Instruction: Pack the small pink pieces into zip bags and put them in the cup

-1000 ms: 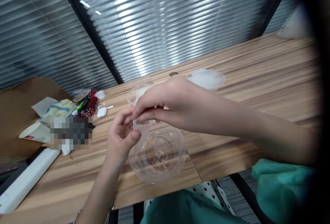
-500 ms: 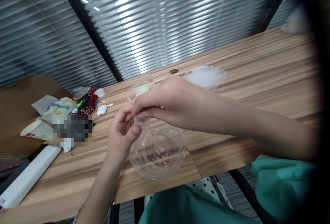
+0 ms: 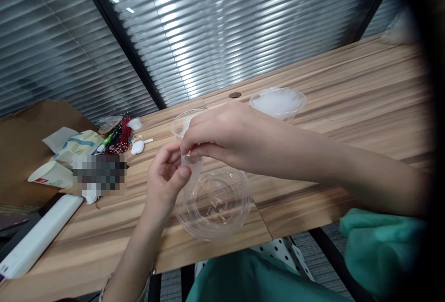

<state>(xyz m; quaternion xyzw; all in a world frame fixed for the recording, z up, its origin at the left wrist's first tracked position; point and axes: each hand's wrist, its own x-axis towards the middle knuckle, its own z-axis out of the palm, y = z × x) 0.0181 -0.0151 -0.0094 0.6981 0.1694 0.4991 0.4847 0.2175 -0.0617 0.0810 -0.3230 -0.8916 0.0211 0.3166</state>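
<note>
My left hand is closed with curled fingers around a translucent whitish plastic piece, perhaps a small bag; its exact kind is unclear. From the right, my right hand reaches across and pinches the top of that piece, fingertips partly hidden. Just below both hands, a round clear plastic lid or container lies on the table. Behind my right hand stands a clear round container with something pale in it, partly covered by the hand.
A clear bowl of whitish translucent material stands at the back, near a round table hole. On the left are a white earbud case, a paper cup, red and black cords, a cardboard box and a long white bar.
My right hand's fingers have shifted very slightly at the top of the plastic piece. The left hand and the containers stay nearly where they were.
</note>
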